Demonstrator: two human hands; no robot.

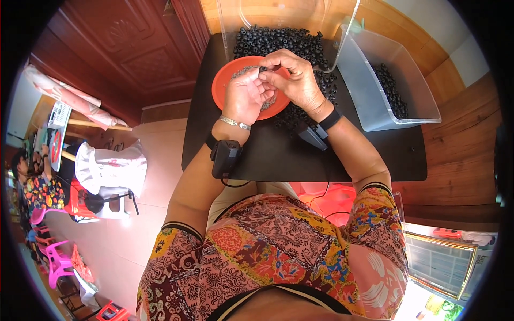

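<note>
Both hands meet over the orange dish (227,80) near the counter's (278,155) far edge. The left hand (243,96) cups small grey pieces; the right hand (294,77) pinches one black ring (263,69) at its fingertips. A heap of black rings (278,41) crowds the far edge. A clear tub (412,101) overhangs the right edge. The near strip lies bare.

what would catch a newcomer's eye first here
The orange dish at the far side of the black table, with the left hand and right hand meeting over it, fingertips pinched together. Behind them lies a heap of small black rings, and more sit in a clear bin to the right.
</note>
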